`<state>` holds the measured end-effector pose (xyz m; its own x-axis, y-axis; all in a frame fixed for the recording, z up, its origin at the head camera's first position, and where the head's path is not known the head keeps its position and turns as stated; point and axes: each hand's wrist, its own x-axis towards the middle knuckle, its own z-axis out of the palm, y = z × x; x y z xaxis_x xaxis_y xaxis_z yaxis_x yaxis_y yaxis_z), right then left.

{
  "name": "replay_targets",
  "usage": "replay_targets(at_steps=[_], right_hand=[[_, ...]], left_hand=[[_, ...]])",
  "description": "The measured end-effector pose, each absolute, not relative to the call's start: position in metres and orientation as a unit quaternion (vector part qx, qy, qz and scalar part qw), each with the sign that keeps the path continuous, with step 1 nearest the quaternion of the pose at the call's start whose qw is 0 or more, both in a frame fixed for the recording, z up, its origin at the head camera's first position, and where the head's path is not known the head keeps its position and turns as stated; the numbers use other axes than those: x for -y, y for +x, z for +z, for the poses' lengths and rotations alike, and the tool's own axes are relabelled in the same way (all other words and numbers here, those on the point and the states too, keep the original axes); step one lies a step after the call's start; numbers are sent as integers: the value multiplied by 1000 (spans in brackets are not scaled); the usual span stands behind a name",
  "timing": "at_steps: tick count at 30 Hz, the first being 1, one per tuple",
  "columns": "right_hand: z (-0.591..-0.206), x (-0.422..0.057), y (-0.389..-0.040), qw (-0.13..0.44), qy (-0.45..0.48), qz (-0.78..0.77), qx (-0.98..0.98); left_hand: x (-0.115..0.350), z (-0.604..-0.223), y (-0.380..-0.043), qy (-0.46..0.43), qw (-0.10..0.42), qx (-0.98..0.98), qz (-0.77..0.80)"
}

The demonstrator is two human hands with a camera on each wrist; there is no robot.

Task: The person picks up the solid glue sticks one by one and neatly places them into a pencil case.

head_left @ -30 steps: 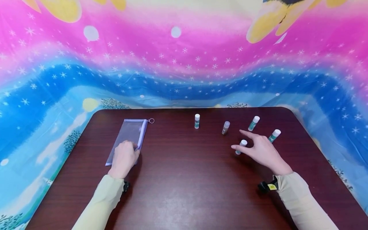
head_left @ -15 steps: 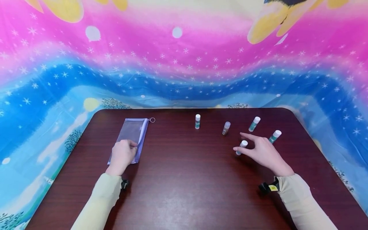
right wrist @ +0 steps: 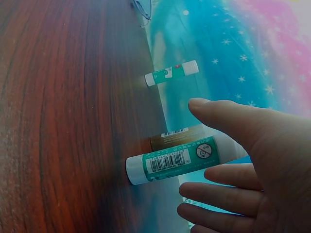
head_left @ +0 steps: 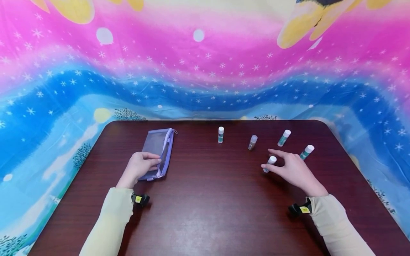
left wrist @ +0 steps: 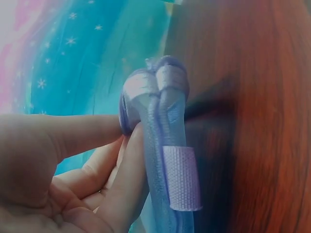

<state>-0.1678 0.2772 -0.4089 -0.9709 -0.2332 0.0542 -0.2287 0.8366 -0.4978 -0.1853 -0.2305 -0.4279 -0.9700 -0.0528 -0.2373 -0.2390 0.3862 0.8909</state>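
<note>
My left hand pinches the top edge of a purple mesh zipper pouch at the table's left, and the pouch's mouth gapes. Close up in the left wrist view, thumb and fingers hold the pouch's edge, where a small fabric tab sticks out. On the other side my right hand is spread behind an upright glue stick with a white cap. In the right wrist view, its thumb and fingers stand either side of the green glue stick, not closed round it.
More glue sticks stand beyond the right hand: one white-capped at back centre, a brownish one with a clear cap, and two green ones at the right. A patterned cloth hangs behind the dark wooden table.
The left hand has turned and lifted the pouch's edge, tilting the pouch up and rightward, and its mouth now gapes. The right hand stays almost still by the glue stick.
</note>
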Motion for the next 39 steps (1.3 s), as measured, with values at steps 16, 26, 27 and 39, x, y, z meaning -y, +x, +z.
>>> replay_targets(at_steps=[16,26,27,39], right_hand=[[-412,-282,-166,21,-105,-269,-957],[-413,-287,-165,5,-107,-294,-950],[-413,-287,-166,4,-107,-297,-949],[-420,-290,-168,3,-116,-313,-943]], left_hand=[[217,-426,-190,-94,94,-804,579],[204,-421,-190,-84,81,-799,590],[203,-421,-190,-82,80,-798,592],[190,-413,-192,-43,97,-786,609]])
